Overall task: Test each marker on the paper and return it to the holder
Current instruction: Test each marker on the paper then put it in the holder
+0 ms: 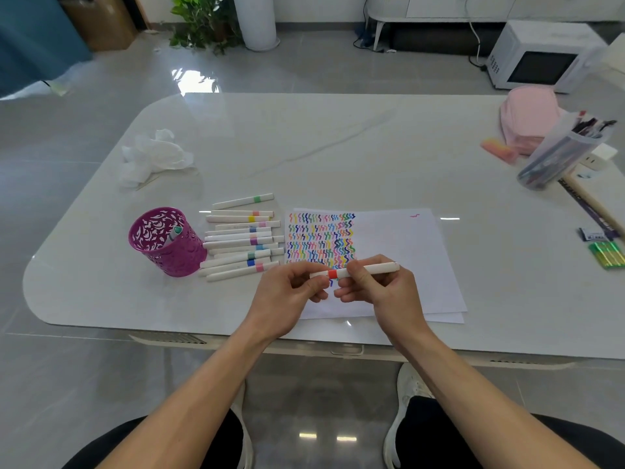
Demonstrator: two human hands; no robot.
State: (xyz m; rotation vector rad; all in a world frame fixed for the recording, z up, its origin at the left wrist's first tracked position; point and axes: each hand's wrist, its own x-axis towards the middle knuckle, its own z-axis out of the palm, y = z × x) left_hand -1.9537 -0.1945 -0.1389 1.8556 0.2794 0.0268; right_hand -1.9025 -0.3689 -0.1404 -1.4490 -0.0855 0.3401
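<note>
Noted red-banded marker [378, 268] held just above the paper [399, 252], bridging the gap between both hands. Left hand [291, 292] pinching the short end beyond the red band, fingers curled. Right hand [385, 292] pinching the barrel just the other side of the band, with the long tail of the barrel projecting past its knuckles to the right. Long axis running hand to hand, nearly level, rising slightly toward the right-hand end. Tip not visible; cannot tell whether cap seated or parting.

Judged step: cap handling, a straight pull or push along that axis.

Located holder [165, 245] well out beyond the left hand, to its left and slightly farther from the body, upright, with one teal-capped marker [174, 233] standing in it. Row of loose markers [241, 242] lying between holder and left hand, roughly parallel to the held one. Left hand nearer the holder, right hand carrying most of the barrel. Return therefore likely calling for a reach across the row, or a hand-over to the left.
</note>
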